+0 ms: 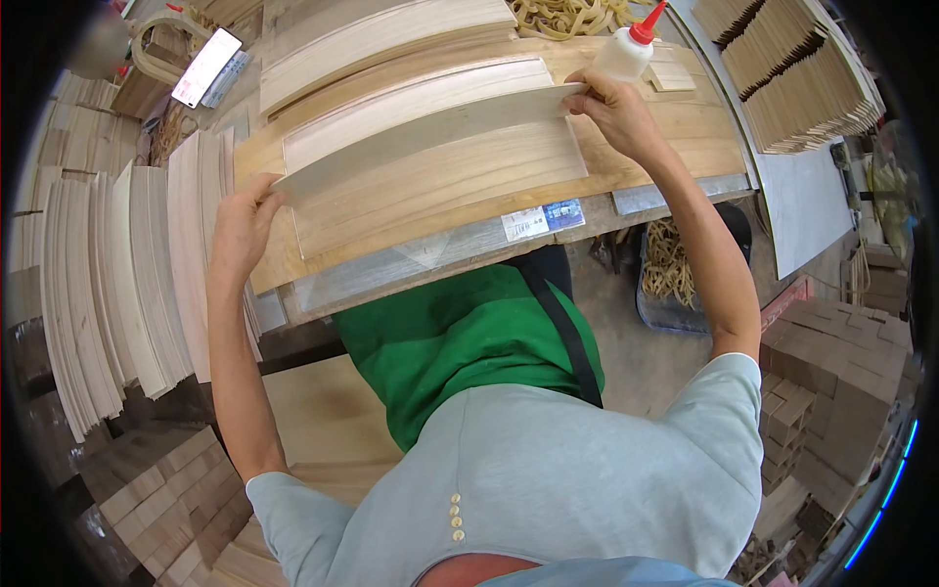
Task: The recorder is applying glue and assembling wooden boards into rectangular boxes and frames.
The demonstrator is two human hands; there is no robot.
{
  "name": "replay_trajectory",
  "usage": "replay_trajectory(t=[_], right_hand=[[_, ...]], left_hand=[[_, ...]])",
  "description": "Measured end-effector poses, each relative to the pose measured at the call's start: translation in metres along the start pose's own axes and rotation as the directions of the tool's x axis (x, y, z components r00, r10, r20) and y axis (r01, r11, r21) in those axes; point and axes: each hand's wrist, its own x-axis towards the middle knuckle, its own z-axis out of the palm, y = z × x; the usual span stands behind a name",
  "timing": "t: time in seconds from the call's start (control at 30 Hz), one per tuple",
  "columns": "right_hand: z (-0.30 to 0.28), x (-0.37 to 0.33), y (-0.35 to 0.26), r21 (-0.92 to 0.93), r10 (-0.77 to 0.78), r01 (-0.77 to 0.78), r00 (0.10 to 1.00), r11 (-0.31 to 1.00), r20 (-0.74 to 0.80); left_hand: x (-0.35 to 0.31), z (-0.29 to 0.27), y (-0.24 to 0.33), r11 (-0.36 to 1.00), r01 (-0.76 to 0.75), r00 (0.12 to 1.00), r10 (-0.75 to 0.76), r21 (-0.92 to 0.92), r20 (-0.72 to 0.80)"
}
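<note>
Both my hands hold a long, narrow wooden strip (430,127) at its ends, its shaded face toward me. My left hand (246,215) pinches the left end, and my right hand (614,110) grips the right end between thumb and fingers. Behind the strip, a pale thin board (421,90) shows its far part. In front of it lies a wider flat wooden panel (440,186) on the wooden work board (675,147). Whether the strip touches the panel, I cannot tell. Right beside my right hand stands a white squeeze bottle (623,57) with a red nozzle.
More boards (381,49) lie at the back of the bench, near a heap of tan bands (572,15). Upright board stacks (127,284) stand at left, and piled slats (797,68) at far right. A phone (207,67) sits at the back left. A tub of bands (670,279) stands below the bench.
</note>
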Motion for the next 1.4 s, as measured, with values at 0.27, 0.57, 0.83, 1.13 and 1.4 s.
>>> replay_trajectory(t=[0.27, 0.57, 0.83, 1.13, 1.4], right_hand=[[0.007, 0.009, 0.008, 0.014, -0.004, 0.004, 0.999, 1.000, 0.039], [0.002, 0.002, 0.009, -0.022, -0.144, 0.144, 0.989, 0.989, 0.023], [-0.100, -0.005, 0.097, -0.248, 0.103, -0.329, 0.765, 0.911, -0.636], [-0.105, 0.015, 0.066, -0.423, 0.436, -0.555, 0.829, 0.716, -0.350], [-0.095, -0.012, 0.149, 0.194, 0.326, -0.312, 0.455, 0.930, -0.828]], left_hand=[[0.005, -0.001, -0.002, 1.000, -0.003, 0.998, 0.003, 0.006, -0.069], [0.012, 0.013, -0.011, 0.982, -0.146, 0.983, 0.158, 0.119, -0.098], [0.019, 0.025, 0.074, 0.942, -0.276, 0.960, 0.281, 0.191, 0.002], [0.044, 0.037, 0.074, 0.947, -0.253, 0.967, 0.242, 0.199, 0.076], [0.055, 0.058, 0.088, 0.933, -0.242, 0.969, 0.218, 0.267, 0.115]])
